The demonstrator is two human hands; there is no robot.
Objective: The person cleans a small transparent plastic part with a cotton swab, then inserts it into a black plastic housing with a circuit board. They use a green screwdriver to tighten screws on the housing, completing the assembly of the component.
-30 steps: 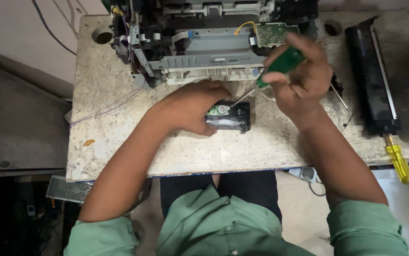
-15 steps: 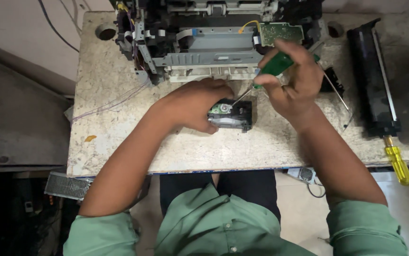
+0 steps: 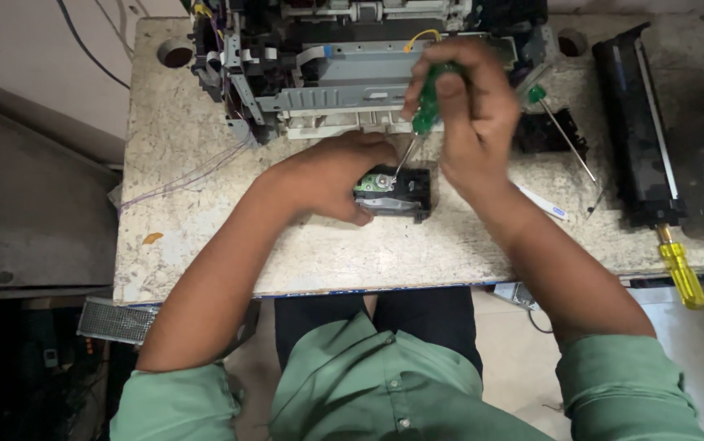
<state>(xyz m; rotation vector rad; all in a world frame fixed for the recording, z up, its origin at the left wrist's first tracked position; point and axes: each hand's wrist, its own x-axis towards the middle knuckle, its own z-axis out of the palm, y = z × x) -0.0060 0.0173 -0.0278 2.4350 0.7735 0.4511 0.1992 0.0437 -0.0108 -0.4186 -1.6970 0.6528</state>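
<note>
Screwdriver (image 3: pixel 425 110) on module (image 3: pixel 397 192) — mid-table (image 3: pixel 205 245)

The table (image 3: pixel 205 245) is pale speckled stone. The screwdriver (image 3: pixel 428 110) handle is green, and a second one (image 3: pixel 537 94) has a green cap. A third (image 3: pixel 683 273) has a clear yellow handle. The small part (image 3: pixel 405 194) is black with a green board. The sleeves (image 3: pixel 638 388) are green.

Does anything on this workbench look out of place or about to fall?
Yes: the yellow-handled screwdriver at the right sticks out over the table edge, its handle hanging past the rim. The opened machine at the back has its insides exposed.
</note>
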